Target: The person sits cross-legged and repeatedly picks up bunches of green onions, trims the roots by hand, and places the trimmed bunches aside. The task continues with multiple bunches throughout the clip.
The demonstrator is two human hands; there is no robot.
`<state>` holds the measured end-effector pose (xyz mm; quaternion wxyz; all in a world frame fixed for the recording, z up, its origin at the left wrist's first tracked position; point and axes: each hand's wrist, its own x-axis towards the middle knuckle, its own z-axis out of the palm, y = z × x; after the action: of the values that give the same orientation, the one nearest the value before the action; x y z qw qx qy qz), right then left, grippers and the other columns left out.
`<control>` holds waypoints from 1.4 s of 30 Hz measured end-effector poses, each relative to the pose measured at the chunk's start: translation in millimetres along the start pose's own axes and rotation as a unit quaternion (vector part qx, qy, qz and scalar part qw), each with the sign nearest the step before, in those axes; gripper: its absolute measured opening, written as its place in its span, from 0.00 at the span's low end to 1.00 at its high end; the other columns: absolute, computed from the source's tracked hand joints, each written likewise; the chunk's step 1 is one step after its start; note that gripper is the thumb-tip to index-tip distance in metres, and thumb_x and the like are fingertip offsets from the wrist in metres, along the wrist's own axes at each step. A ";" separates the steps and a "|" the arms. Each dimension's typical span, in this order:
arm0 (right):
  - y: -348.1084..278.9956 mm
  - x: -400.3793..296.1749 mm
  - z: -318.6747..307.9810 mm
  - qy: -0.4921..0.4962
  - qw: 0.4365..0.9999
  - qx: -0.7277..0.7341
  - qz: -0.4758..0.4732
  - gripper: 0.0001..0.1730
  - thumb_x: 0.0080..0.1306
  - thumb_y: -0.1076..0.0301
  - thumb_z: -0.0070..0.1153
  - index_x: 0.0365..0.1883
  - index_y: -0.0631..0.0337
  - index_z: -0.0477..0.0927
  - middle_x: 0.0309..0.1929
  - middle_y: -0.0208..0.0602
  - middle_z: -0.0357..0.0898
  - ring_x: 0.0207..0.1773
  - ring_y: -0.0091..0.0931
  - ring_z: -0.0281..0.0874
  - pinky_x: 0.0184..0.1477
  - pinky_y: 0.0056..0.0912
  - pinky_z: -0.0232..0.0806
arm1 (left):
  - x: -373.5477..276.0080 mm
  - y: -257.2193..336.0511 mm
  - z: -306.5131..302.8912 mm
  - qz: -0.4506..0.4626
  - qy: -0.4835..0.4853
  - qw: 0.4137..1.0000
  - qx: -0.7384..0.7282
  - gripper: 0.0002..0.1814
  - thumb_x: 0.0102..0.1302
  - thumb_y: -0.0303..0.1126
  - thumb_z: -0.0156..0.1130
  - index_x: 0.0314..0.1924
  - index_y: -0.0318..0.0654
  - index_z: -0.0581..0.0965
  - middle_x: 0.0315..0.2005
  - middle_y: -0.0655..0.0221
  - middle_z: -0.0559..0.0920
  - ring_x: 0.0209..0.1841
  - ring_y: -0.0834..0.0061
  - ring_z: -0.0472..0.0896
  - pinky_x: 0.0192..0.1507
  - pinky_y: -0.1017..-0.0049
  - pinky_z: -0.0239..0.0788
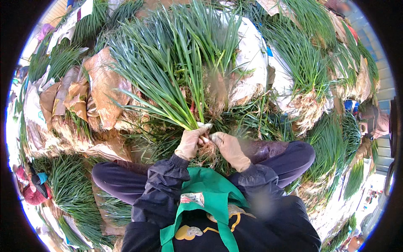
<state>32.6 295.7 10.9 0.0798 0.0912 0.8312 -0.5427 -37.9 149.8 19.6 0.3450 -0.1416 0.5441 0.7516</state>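
My left hand [189, 143], in a pale thin glove, grips a small bunch of green onion-like plants [181, 108] low on their stems. The long flat leaves fan out forward and to the left. Below the fist hang the bunch's stringy pale roots [208, 150]. My right hand [232, 151], gloved the same way, has its fingers at the stem bases and roots beside the left hand; its fingertips are partly hidden. Just beyond lies a large heap of the same plants [157, 53]. Loose green leaves [170, 143] litter the ground beneath my hands.
My bent legs [286, 159] frame the work spot. A white sack [252, 56] and brown sheeting [105, 82] lie against the heap. More root-ended bundles [307, 75] stand to the right, others [75, 189] at left. Another person [34, 186] is at the far left edge.
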 end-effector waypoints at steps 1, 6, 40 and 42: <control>-0.2 9.4 1.6 -0.001 0.999 0.029 -0.015 0.12 0.67 0.64 0.51 0.43 0.62 0.79 0.34 0.49 0.80 0.38 0.40 0.79 0.40 0.35 0.70 | -1.3 -6.0 -5.3 0.000 0.009 1.000 -0.009 0.09 0.63 0.31 0.62 0.26 0.36 0.76 0.15 0.73 0.76 0.12 0.84 0.71 0.13 0.86 0.56; -18.2 59.6 41.7 -0.008 0.848 0.497 0.185 0.13 0.68 0.61 0.53 0.45 0.60 0.77 0.35 0.28 0.78 0.33 0.18 0.72 0.36 0.23 0.67 | -25.0 -25.2 -6.8 -0.005 0.043 0.999 -0.010 0.09 0.66 0.32 0.59 0.29 0.35 0.75 0.16 0.71 0.76 0.12 0.83 0.72 0.13 0.86 0.56; -77.4 93.4 -35.8 0.078 0.991 0.033 -0.105 0.25 0.65 0.62 0.57 0.60 0.56 0.71 0.45 0.40 0.81 0.43 0.29 0.79 0.46 0.33 0.72 | 10.9 105.0 5.8 0.079 0.005 0.996 -0.049 0.04 0.62 0.28 0.63 0.35 0.37 0.77 0.20 0.72 0.79 0.15 0.84 0.74 0.13 0.88 0.59; -83.9 107.9 -46.3 0.100 0.993 -0.021 0.054 0.24 0.65 0.63 0.57 0.57 0.61 0.71 0.37 0.43 0.81 0.30 0.30 0.76 0.33 0.38 0.70 | -2.5 109.4 -2.5 0.093 -0.014 0.994 -0.056 0.06 0.62 0.28 0.63 0.37 0.36 0.77 0.23 0.69 0.81 0.19 0.85 0.76 0.16 0.90 0.60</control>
<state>-93.7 312.0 78.8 0.0271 0.1881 0.8403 -0.5077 -110.2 128.0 98.9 0.2721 -0.0990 0.5072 0.8117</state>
